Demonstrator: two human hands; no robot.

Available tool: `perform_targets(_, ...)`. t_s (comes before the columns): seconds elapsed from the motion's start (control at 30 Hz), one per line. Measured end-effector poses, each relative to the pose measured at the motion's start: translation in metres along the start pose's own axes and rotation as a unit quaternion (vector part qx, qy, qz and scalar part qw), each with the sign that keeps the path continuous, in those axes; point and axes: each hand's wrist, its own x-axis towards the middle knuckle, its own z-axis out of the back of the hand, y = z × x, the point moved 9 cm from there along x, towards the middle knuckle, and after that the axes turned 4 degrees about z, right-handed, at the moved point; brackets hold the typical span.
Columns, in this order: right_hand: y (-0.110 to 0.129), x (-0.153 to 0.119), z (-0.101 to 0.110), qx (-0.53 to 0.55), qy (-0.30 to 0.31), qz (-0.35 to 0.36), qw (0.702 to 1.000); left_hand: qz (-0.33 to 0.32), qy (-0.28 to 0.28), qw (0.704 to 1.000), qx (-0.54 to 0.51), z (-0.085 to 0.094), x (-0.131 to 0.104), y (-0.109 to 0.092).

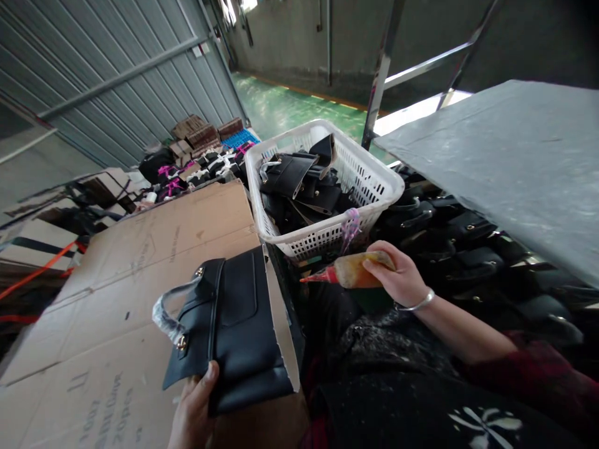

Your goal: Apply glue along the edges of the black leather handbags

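Note:
A black handbag (243, 318) lies on the cardboard-covered table, its handle wrapped in clear plastic and pointing left. My left hand (194, 405) grips the lower edge of the bag, thumb on top and the other fingers hidden beneath. To the right of the bag, my right hand (400, 274) is closed around a squeeze bottle (358, 271) of amber liquid. The bottle is held level, and its red nozzle points left toward the bag without touching it. A silver bangle circles my right wrist.
A white plastic basket (322, 234) of black leather pieces stands beyond the bag. Many black bags lie at the right, below a grey-covered table (515, 156). Piled pieces with pink ties (173, 186) are at the back left.

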Motion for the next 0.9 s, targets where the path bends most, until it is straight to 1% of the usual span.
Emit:
perform_targets(0.07, 0.016, 0.008, -0.007, -0.043, 0.019, 0.047, 0.998, 0.019, -0.012, 1.000, 0.003, 0.002, -0.006, 0.002)
perform_targets(0.13, 0.025, 0.013, -0.016, -0.068, 0.037, 0.078, 0.994, 0.032, -0.022, 0.999, 0.000, 0.000, -0.011, 0.000)
perform_targets(0.27, 0.036, 0.020, -0.036, -0.083, 0.072, 0.140, 0.984, 0.056, 0.002, 0.998, -0.034, -0.013, -0.017, -0.006)
perform_targets(0.33, 0.036, 0.025, -0.046, -0.080, 0.080, 0.158, 0.981, 0.059, -0.008, 0.997, -0.040, -0.011, -0.018, -0.008)
perform_targets(0.5, 0.024, 0.040, -0.067, -0.062, 0.085, 0.165, 0.981, 0.094, -0.014, 0.995, -0.035, -0.002, -0.014, 0.000)
perform_targets(0.6, 0.011, 0.046, -0.077, -0.054, 0.089, 0.156, 0.982, 0.101, -0.038, 0.993, -0.042, 0.000, -0.016, 0.001)
perform_targets(0.73, -0.003, 0.051, -0.082, -0.041, 0.084, 0.136, 0.986, 0.108, -0.062, 0.991, -0.042, -0.001, -0.022, 0.001)
perform_targets(0.9, -0.013, 0.054, -0.088, -0.028, 0.096, 0.122, 0.988, 0.121, -0.057, 0.990, -0.038, 0.004, -0.019, 0.006)
